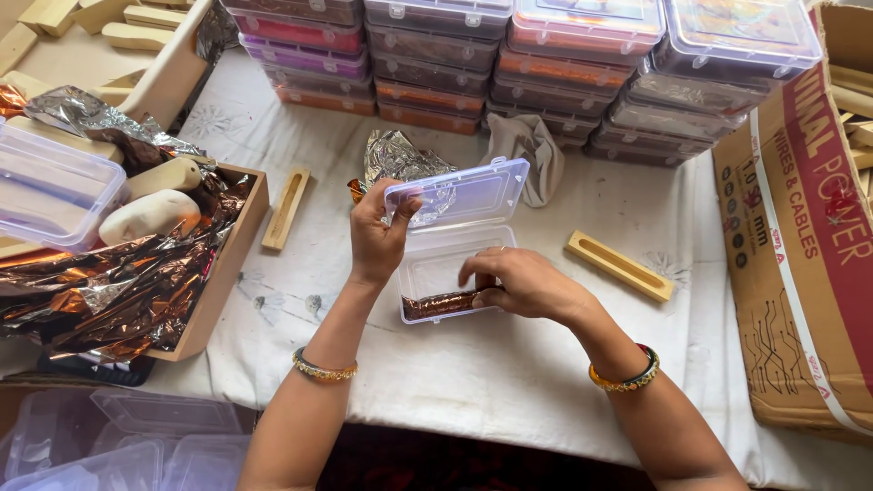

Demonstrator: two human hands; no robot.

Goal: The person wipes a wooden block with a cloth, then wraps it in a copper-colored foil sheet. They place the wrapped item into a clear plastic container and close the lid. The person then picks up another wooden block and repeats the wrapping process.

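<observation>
From the head camera, a bench covered in a white cloth [509,364] carries the work. At its middle lies a small clear plastic hinged box [446,264], its lid [464,193] raised and tilted back. The left hand [377,238] holds the left edge of that lid, thumb and fingers pinched together on the plastic. The right hand [520,284] reaches into the open tray, its fingers curled and closed on a long bar wrapped in copper-coloured foil [438,305], which lies along the near wall of the box. Each wrist wears a bangle.

Just behind the lid lies a crumpled sheet of silver foil [400,162], and beside it a bunched beige cloth [532,145]. A pale wooden mould with a long groove [620,265] lies to the right of the box, apart from it; a second grooved wooden mould [286,207] lies to the left. Along the far edge of the bench stand stacks of filled clear plastic boxes with coloured contents [546,64].

At the left, a shallow wooden tray [227,273] holds heaped copper and silver foil [118,282], two pale rounded lumps [150,216] and another clear box [50,195]. At the right stands a brown cardboard carton with red printing [800,255]. Empty clear plastic boxes [136,445] lie at the lower left, below the bench edge.
</observation>
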